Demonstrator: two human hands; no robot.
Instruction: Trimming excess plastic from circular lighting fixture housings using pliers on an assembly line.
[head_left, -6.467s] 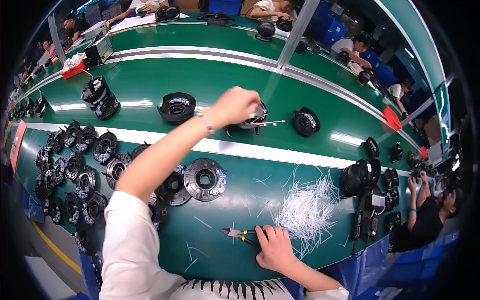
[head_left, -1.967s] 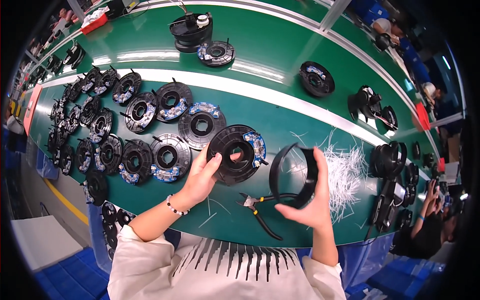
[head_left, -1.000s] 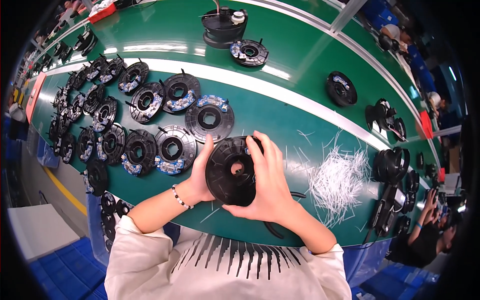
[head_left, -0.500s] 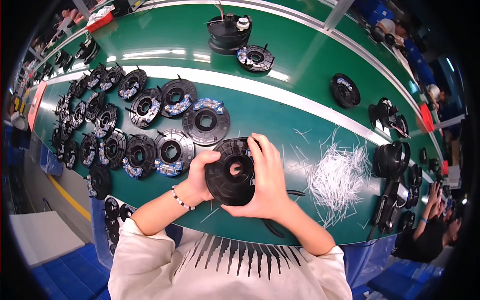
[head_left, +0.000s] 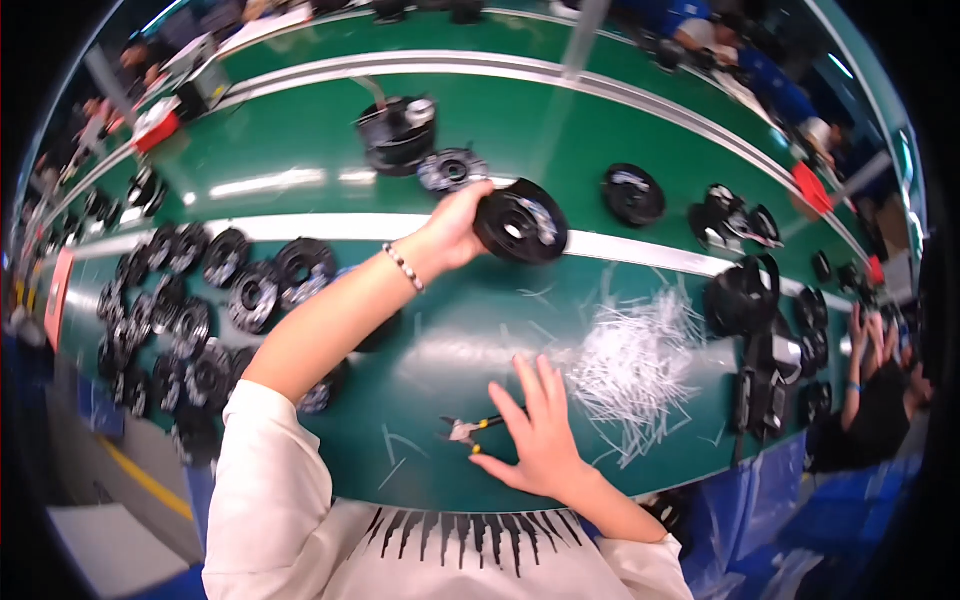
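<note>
Well, the left hand [head_left: 460, 230] grips the black round housing [head_left: 532, 226] only by its left edge, aloft near the white strip [head_left: 620, 246], so a loosening hold could drop it, while the empty, splayed right hand [head_left: 541, 440] might nudge the cutters [head_left: 463, 432] beside it.

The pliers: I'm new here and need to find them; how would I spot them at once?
On the near green bench, find the big heap of thin white strips, then go left to the person's right hand. The pliers show just left of that hand, partly hidden by it. Yellow-marked handles and a metal head set them apart from the strips.
</note>
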